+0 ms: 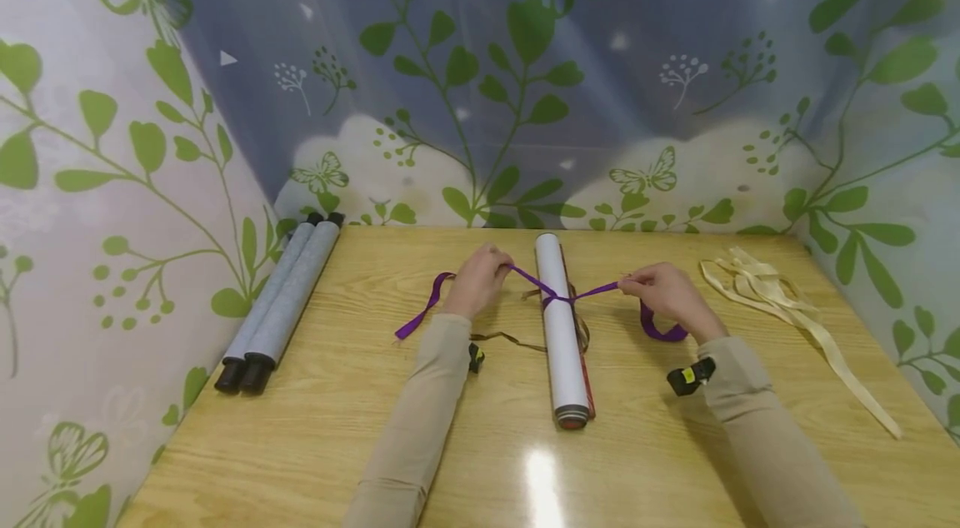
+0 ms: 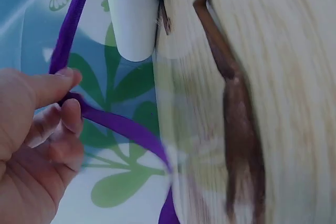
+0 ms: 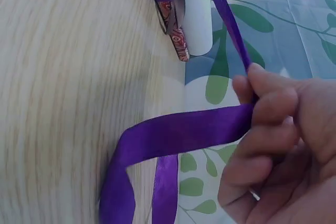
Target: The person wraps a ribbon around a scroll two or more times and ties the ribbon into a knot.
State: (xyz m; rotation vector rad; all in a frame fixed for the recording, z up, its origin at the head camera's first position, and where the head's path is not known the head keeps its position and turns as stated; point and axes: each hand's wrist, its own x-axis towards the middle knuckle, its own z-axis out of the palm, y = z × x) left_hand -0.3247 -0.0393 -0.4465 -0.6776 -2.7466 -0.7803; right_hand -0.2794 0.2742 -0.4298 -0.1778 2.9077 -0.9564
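Observation:
A white roll (image 1: 562,345) lies lengthwise on the table, with a purple ribbon (image 1: 597,290) crossed around its middle. To its left, my left hand (image 1: 477,281) pinches one ribbon end between thumb and finger; the tail hangs down beside it. My right hand (image 1: 672,296) pinches the other end on the right, and its tail loops down to the table. Both stretches between hands and roll look taut. A brown ribbon (image 2: 239,114) passes by the roll, and a red patterned strip (image 3: 178,43) lies along its side.
Two grey rolls with black ends (image 1: 294,295) lie side by side at the table's left edge. A heap of cream ribbon (image 1: 765,286) lies on the right, one tail reaching toward the front. A patterned curtain (image 1: 480,78) stands behind the wooden table (image 1: 615,461).

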